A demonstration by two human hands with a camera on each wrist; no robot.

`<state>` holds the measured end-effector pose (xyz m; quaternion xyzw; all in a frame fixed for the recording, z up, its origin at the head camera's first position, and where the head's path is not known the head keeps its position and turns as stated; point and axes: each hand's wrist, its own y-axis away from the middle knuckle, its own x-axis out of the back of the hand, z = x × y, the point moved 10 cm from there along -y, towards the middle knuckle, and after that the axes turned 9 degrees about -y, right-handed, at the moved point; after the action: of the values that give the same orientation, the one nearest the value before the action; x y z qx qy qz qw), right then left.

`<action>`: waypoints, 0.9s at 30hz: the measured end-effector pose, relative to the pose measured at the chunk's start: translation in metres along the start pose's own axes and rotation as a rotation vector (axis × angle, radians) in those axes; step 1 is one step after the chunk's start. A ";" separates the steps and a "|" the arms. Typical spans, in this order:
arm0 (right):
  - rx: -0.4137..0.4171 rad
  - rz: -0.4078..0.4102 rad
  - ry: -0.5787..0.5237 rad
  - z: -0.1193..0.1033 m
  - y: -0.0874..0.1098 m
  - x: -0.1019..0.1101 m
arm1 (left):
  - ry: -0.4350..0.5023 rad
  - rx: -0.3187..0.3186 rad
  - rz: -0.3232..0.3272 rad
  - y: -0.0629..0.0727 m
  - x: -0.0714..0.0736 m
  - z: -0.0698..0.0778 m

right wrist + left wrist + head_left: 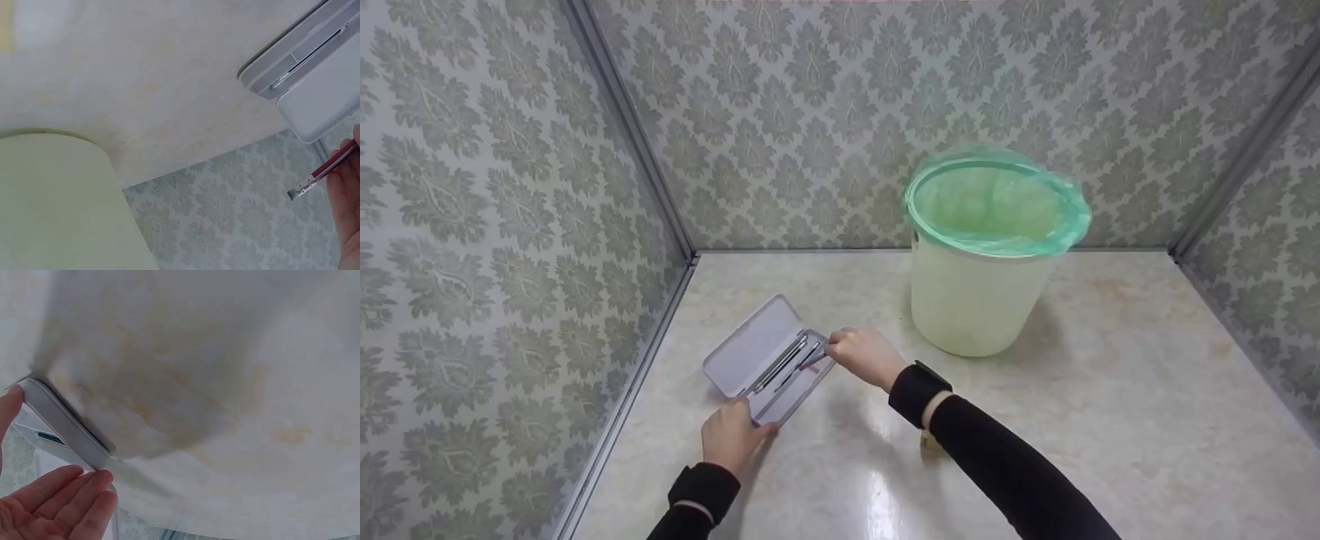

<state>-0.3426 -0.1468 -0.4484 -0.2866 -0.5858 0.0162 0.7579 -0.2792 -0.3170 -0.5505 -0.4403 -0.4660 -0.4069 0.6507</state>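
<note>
My right grip is closed in a pinch on a red pencil, by the far end of the hinged pencil case. My left grip pinches the case's near end, above the worktop. I'd judge the pencil light, stiff and smooth, apt to roll, so best held mid-shaft; the case, rigid but light, wants steadying by its rim.

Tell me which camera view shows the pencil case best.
The head view: the open pencil case shows nearly whole, lid and tray both in sight. The right wrist view shows one end, cut off by the picture's edge; the left wrist view shows mainly an outer side.
</note>
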 end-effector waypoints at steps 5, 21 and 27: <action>0.018 -0.097 0.029 -0.008 -0.019 -0.022 | -0.018 0.007 -0.018 -0.001 0.002 -0.001; 0.057 -0.207 0.137 -0.031 -0.051 -0.086 | -0.011 -0.019 0.023 0.000 0.005 0.004; 0.028 -0.272 0.061 -0.034 -0.055 -0.107 | -0.004 -0.016 0.033 -0.001 0.007 0.002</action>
<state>-0.3628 -0.2448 -0.5226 -0.1944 -0.5956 -0.0874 0.7745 -0.2793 -0.3165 -0.5430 -0.4540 -0.4566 -0.3992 0.6527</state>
